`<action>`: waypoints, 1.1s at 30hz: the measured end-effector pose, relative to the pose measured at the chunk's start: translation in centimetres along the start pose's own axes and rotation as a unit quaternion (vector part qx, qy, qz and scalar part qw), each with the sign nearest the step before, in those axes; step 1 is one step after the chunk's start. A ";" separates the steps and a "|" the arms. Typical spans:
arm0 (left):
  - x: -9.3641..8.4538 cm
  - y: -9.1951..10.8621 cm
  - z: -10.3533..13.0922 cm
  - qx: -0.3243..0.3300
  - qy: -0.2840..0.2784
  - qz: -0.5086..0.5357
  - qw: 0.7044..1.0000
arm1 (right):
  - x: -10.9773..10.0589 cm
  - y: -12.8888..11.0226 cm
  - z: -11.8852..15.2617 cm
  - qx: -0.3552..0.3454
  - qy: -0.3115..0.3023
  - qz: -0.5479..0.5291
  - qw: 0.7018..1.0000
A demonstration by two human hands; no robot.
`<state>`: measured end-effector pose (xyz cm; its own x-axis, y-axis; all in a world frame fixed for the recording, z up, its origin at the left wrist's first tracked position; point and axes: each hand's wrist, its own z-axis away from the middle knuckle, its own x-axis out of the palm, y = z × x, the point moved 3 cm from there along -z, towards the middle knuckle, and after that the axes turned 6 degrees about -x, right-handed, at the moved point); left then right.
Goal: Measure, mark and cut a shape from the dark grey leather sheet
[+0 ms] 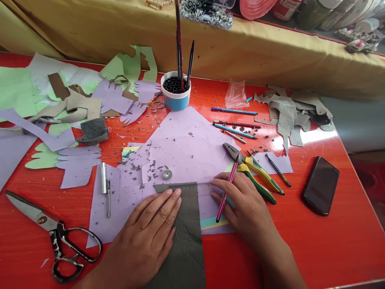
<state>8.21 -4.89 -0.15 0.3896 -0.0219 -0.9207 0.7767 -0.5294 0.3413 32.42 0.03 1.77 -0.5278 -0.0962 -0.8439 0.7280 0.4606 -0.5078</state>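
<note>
On one grey strip (189,245), left grip (150,230) lies flat; right grip (248,204) pinches one pink pen (222,205).

Under the left hand (150,228), the sheet (188,241) looks like dull, crinkly leather; the right hand's (245,200) pen (221,206) looks like smooth plastic.

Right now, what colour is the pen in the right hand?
The pen is pink, showing best in the head view.
</note>
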 end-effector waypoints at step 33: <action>0.2 0.0 0.1 0.016 0.016 -0.031 0.999 | -1.0 -3.1 -0.6 0.001 0.053 -0.205 0.977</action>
<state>8.30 -4.99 -0.37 0.3578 0.0387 -0.9330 0.7832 -0.5565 0.2773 30.42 -0.83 4.28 -0.8173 -0.1804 -0.5473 0.4467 0.4017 -0.7994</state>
